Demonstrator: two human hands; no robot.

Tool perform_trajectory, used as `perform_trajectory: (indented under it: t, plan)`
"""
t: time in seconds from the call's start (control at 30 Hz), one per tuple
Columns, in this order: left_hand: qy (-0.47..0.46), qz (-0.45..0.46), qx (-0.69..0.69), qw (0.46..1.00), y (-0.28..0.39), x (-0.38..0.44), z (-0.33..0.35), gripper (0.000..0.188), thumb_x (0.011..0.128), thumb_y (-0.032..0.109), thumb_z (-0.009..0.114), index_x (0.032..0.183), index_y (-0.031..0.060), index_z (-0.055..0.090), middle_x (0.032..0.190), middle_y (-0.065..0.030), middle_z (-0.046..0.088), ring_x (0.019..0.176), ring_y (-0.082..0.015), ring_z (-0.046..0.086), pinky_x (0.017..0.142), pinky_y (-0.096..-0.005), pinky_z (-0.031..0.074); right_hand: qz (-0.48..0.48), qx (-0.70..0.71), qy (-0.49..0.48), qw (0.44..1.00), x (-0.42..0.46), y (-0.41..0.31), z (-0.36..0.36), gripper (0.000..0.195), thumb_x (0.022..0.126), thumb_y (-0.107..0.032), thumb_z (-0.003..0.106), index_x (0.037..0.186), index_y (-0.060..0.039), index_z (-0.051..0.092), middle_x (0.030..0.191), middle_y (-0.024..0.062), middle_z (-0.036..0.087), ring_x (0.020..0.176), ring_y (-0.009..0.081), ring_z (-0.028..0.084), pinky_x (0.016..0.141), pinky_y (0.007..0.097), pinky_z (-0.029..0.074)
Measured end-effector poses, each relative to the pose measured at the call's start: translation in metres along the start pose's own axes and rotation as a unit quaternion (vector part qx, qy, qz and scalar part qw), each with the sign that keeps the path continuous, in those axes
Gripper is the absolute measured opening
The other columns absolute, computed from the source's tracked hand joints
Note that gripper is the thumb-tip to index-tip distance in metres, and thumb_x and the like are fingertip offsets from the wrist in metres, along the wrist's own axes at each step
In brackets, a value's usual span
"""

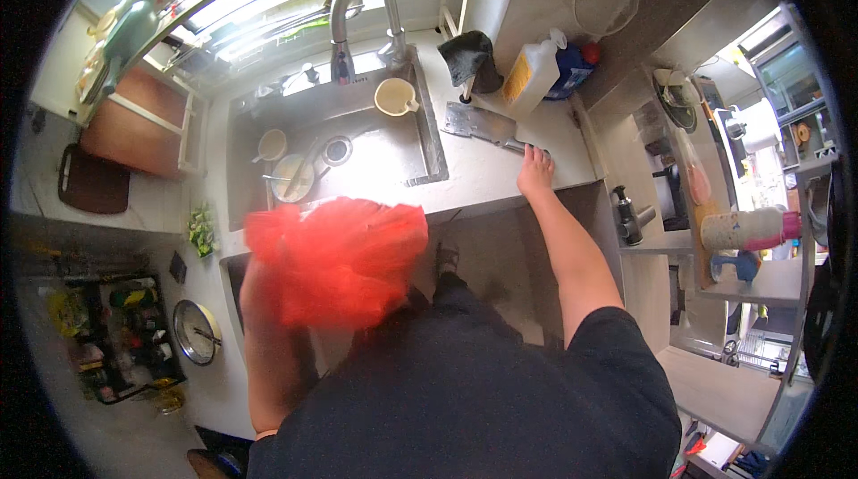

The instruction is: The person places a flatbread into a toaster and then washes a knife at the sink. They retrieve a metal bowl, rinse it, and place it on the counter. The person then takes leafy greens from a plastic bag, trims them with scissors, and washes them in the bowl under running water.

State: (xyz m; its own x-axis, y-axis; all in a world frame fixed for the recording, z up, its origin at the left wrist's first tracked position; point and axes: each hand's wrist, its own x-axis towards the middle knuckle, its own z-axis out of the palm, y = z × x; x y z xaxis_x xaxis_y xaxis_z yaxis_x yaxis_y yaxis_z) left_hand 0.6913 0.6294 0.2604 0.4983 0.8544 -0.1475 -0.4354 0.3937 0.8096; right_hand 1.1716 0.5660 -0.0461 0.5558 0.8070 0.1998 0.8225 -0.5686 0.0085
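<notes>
A blurred red plastic bag (338, 264) is held up by my left hand in front of my body, at the sink's front edge. The bag covers that hand, so its fingers do not show. Off to the right, my right hand (536, 169) has its fingers around the handle of a cleaver (479, 122). The cleaver's broad wet blade lies flat on the white countertop (462, 181), just right of the stainless steel sink (439, 144). What is inside the bag cannot be seen.
In the sink are a white bowl (293, 179) with utensils and two cream cups, one (395, 97) under the faucet (342, 16). A white jug (531, 77), a blue bottle (573, 70) and a dark cloth (466, 58) stand behind the cleaver. Leafy greens (201, 231) lie at left.
</notes>
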Motion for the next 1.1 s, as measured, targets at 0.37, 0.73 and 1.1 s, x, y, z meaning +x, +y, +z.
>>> perform_trajectory:
  t: [0.37, 0.73, 1.1]
  plan:
    - [-0.076, 0.115, -0.080, 0.987, 0.026, 0.105, 0.064, 0.035, 0.092, 0.024, 0.052, 0.117, -0.0007, 0.053, 0.111, -0.0185, 0.059, 0.103, -0.0337, 0.057, 0.094, -0.0478, 0.045, -0.115, 0.148, -0.224, 0.957, 0.048, 0.033, 0.001, 0.039, 0.071, -0.017, 0.065, 0.104, -0.0011, 0.051, 0.111, 0.0186, 0.049, 0.106, 0.0346, 0.049, 0.092, 0.0426, 0.042]
    - [-0.020, 0.069, -0.019, 0.997, -0.031, 0.201, 0.112, 0.044, 0.088, 0.028, 0.055, 0.120, -0.0011, 0.047, 0.107, -0.0137, 0.059, 0.100, -0.0285, 0.058, 0.088, -0.0451, 0.048, 0.012, 0.321, -0.187, 0.928, -0.051, 0.091, -0.130, 0.027, 0.066, -0.015, 0.063, 0.088, -0.0025, 0.053, 0.088, 0.0136, 0.049, 0.084, 0.0340, 0.055, 0.069, 0.0408, 0.046]
    - [-0.133, -0.101, -0.015, 0.986, -0.126, 0.288, 0.195, 0.032, 0.087, 0.015, 0.057, 0.115, 0.0028, 0.051, 0.103, -0.0100, 0.060, 0.095, -0.0198, 0.060, 0.084, -0.0349, 0.049, 0.088, 0.253, -0.215, 0.939, -0.125, 0.114, -0.211, 0.026, 0.060, -0.009, 0.065, 0.084, -0.0013, 0.057, 0.082, 0.0119, 0.051, 0.074, 0.0298, 0.056, 0.064, 0.0365, 0.046]
